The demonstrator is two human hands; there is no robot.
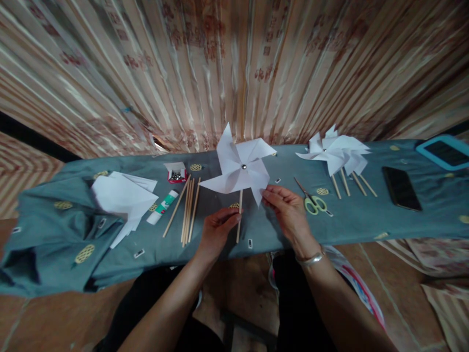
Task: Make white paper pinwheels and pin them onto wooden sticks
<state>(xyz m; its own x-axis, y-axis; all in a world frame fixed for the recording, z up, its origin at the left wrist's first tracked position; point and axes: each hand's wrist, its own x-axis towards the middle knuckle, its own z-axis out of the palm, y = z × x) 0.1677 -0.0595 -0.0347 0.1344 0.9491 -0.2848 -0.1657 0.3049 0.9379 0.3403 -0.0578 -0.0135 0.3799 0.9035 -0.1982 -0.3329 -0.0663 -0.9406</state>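
- I have a white paper pinwheel [231,180] in mid-view, face up over the front half of the worktop [351,222], a round metal pin [244,167] at its centre; I cannot tell whether it touches the cloth.
- My left hand [217,229] has its fingers closed in a narrow pinch around the wooden stick [239,230], below the blades. I judge this grip right: firm, low and clear of the paper.
- My right hand [287,208] pinches the edge of the lower-right blade [259,185]. I would keep this touch light, guiding the paper along its curve, since a hard squeeze could crease it or drag at the pin.
- I would hold the stick steady while the right fingers work, so the pin does not tilt.
- Left of the pinwheel I see loose sticks [189,210], a small box of pins [177,175], a glue stick [163,208] and white paper pieces [122,193].
- To the right lie green-handled scissors [314,205], near my wrist, then more pinwheels [340,150] and a dark phone [401,188].
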